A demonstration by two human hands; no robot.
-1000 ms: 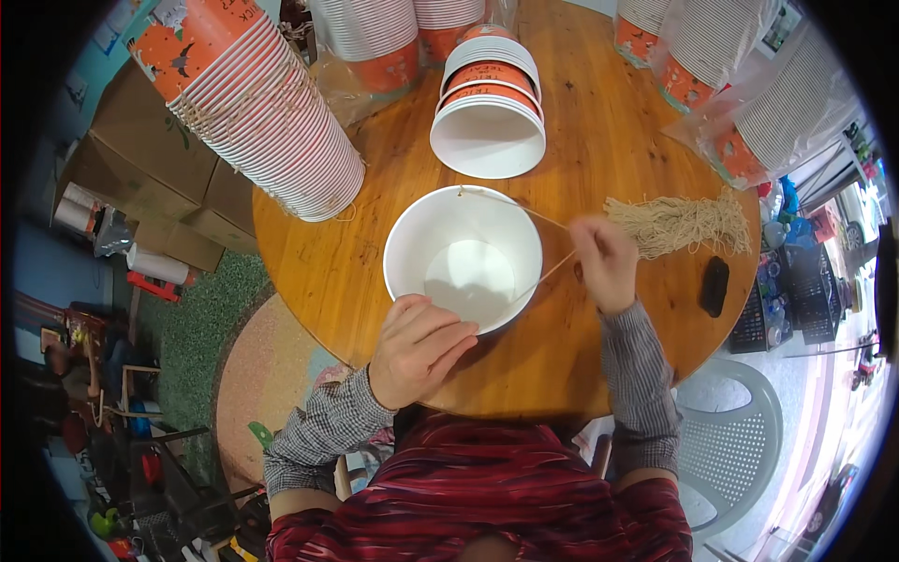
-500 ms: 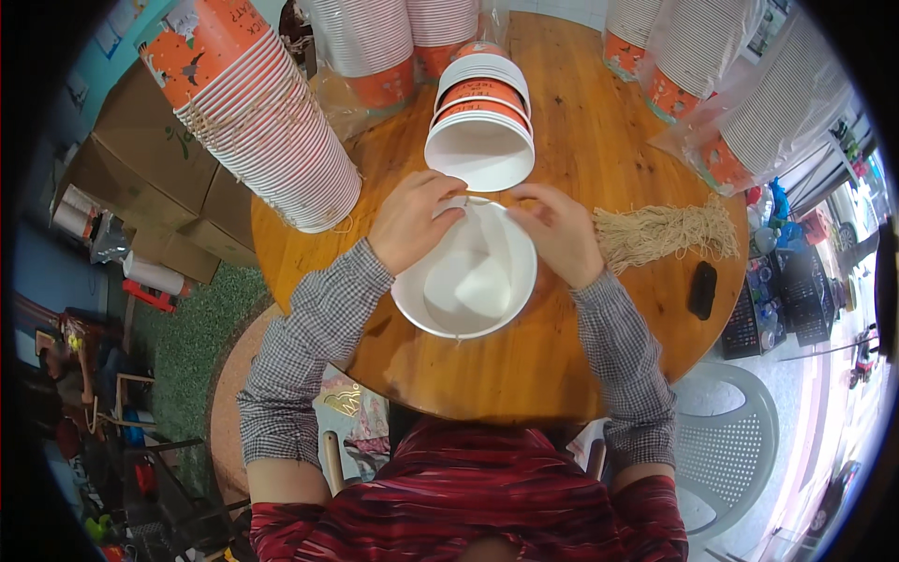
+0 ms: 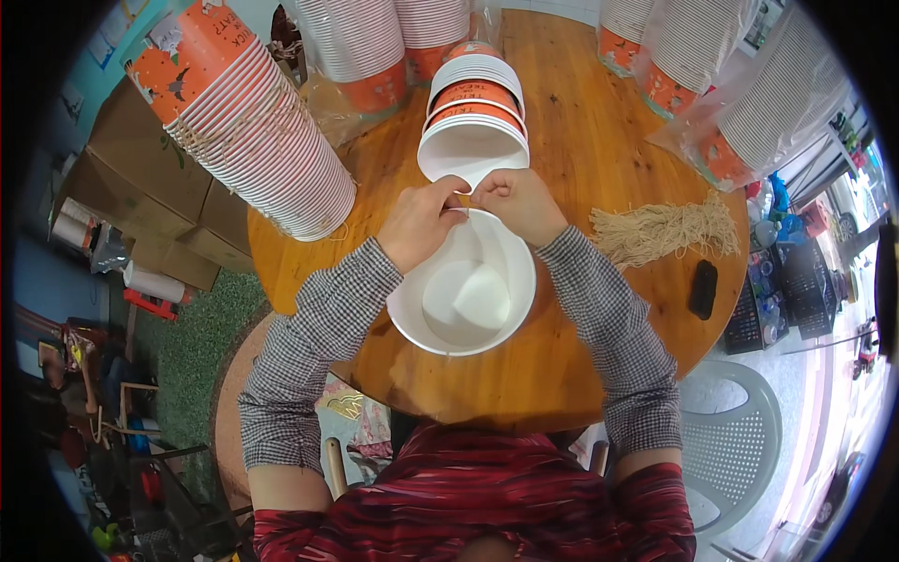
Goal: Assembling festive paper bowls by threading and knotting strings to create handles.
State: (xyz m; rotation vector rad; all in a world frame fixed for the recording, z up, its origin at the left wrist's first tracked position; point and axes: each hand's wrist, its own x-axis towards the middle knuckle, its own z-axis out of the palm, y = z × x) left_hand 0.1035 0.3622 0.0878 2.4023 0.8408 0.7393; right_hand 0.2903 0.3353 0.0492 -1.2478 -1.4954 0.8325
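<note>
A white paper bucket [image 3: 412, 295] stands mouth up at the table's near side, its inside showing. At its far rim my left hand [image 3: 419, 225] is closed, the thumb by the rim and the fingertips pinched. Beside it my right hand [image 3: 521, 201] is closed too, fingers curled, its tips almost meeting the left ones. Whatever lies between the fingertips is too small to make out. A bundle of beige twine [image 3: 665, 229] rests to the right. Just beyond my hands several nested orange-and-white buckets [image 3: 475, 140] lie on their side, open ends toward me.
A tall leaning stack of orange-and-white buckets [image 3: 272, 140] stands at left. Bagged stacks [image 3: 361, 56] fill the far edge, with more bagged buckets [image 3: 758, 122] at far right. A small black object [image 3: 702, 289] lies near the right edge. A grey plastic chair [image 3: 730, 440] is at right.
My right hand has moved left toward my left hand, and its fingers have curled closed. The bucket has tilted or shifted slightly toward me at its near rim.
</note>
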